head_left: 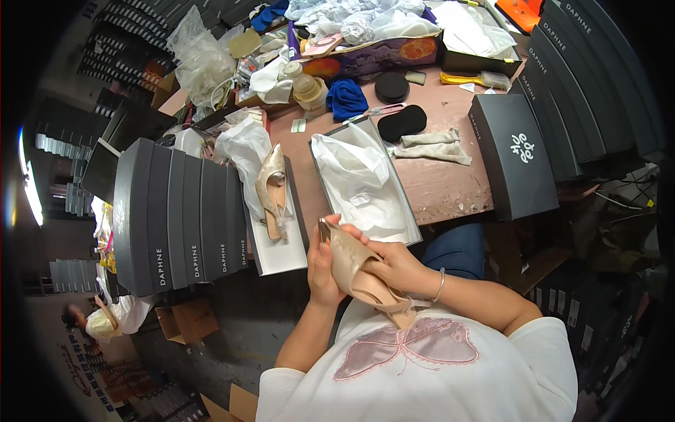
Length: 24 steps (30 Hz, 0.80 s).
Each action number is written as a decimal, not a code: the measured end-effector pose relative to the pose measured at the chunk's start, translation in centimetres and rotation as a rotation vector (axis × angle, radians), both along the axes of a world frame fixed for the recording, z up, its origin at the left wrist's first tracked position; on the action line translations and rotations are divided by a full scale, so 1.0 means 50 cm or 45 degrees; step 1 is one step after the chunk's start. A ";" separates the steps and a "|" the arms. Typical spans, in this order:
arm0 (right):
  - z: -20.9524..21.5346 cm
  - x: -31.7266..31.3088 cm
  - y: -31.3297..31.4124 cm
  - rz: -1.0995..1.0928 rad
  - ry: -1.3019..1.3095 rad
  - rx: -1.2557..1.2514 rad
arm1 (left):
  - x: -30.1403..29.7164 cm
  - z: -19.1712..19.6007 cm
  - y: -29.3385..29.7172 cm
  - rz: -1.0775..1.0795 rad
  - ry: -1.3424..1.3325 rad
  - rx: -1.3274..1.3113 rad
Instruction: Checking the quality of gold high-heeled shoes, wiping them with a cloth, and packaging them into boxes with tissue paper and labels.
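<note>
Holding beige slingback shoe (362, 271) in both hands | left hand (322, 271) and right hand (397, 266) closed on it | tissue-lined box (365, 183) open, unfilled | mate shoe (273, 188) on box lid (281, 250)

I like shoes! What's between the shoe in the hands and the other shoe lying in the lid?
Only the left hand and bare box lid separate the held shoe from the other shoe, head view.

Worn reddish-brown table (450, 179) carrying open shoe box (365, 184) with white paper, dark lid (512, 156), black oval pads (401, 121), crumpled cloth (432, 148), blue rag (346, 97), tape rolls (309, 90), stacked dark boxes (179, 214).
</note>
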State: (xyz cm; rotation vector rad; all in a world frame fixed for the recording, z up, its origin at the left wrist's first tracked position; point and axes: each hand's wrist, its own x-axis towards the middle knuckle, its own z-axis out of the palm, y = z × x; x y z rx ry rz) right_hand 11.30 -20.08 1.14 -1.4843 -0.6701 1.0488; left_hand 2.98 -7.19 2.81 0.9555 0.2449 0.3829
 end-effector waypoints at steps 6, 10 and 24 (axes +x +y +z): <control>-0.034 0.036 -0.029 0.097 1.180 0.453 | 0.059 0.028 0.059 0.218 -0.180 -0.145; -0.007 0.058 -0.091 0.324 0.491 0.534 | 0.069 0.008 0.130 0.505 -0.222 -0.413; -0.042 0.048 -0.032 -0.112 1.286 0.376 | -0.043 -0.001 0.110 0.803 0.288 -0.280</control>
